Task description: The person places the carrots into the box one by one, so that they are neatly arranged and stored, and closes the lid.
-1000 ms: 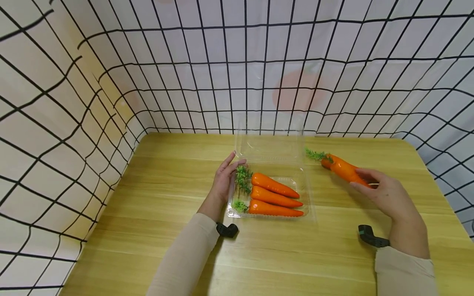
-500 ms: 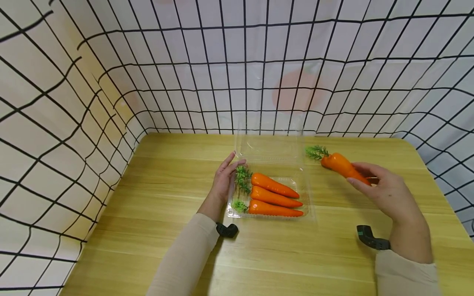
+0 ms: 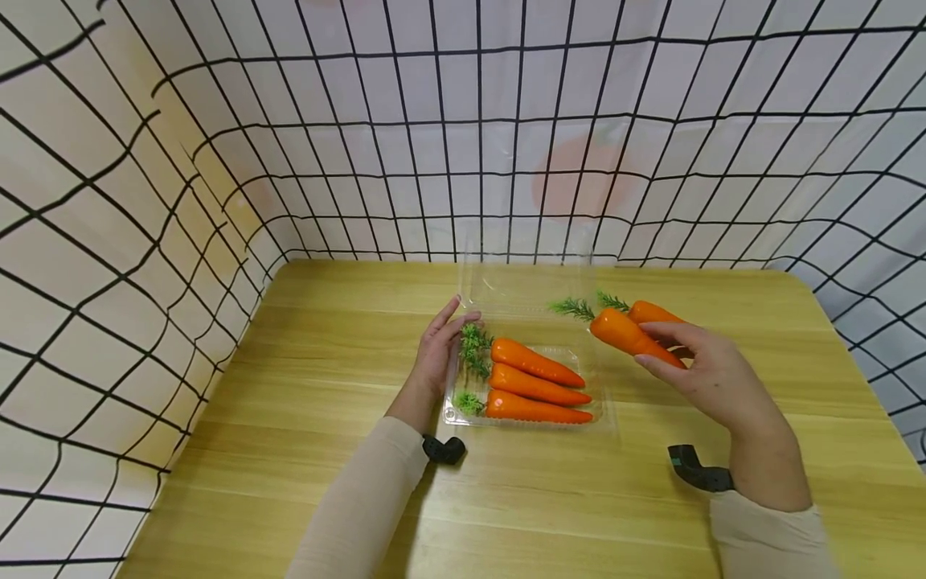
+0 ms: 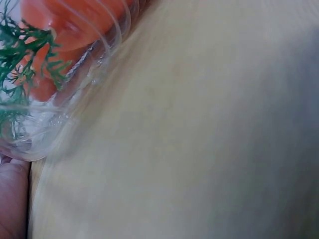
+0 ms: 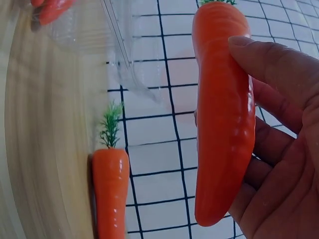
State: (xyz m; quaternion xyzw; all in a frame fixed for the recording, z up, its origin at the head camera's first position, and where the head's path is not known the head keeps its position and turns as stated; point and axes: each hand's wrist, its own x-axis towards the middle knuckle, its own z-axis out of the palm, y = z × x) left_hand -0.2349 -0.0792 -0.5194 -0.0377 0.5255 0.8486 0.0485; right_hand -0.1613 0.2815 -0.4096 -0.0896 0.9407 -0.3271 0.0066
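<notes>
My right hand (image 3: 712, 378) holds an orange toy carrot (image 3: 620, 331) above the table, its green leafy top pointing left. The right wrist view shows my thumb on one side of this carrot (image 5: 222, 114) and fingers curled behind it. Another carrot (image 3: 651, 311) lies just beyond, partly hidden by the held one. My left hand (image 3: 434, 354) touches the left rim of a clear plastic clamshell box (image 3: 600, 370), fingers extended along its corner. Three carrots lie side by side in the box, including the front carrot (image 3: 538, 408), leafy tops to the left.
The box's clear lid (image 3: 526, 281) stands raised at the back. A light wooden table (image 3: 325, 386) lies under everything. Black wire grid panels (image 3: 405, 145) with pale cloth behind them border its back and sides.
My right hand has lifted the carrot and carried it left toward the box. The other carrot behind now shows more. My left hand and the box have stayed still.
</notes>
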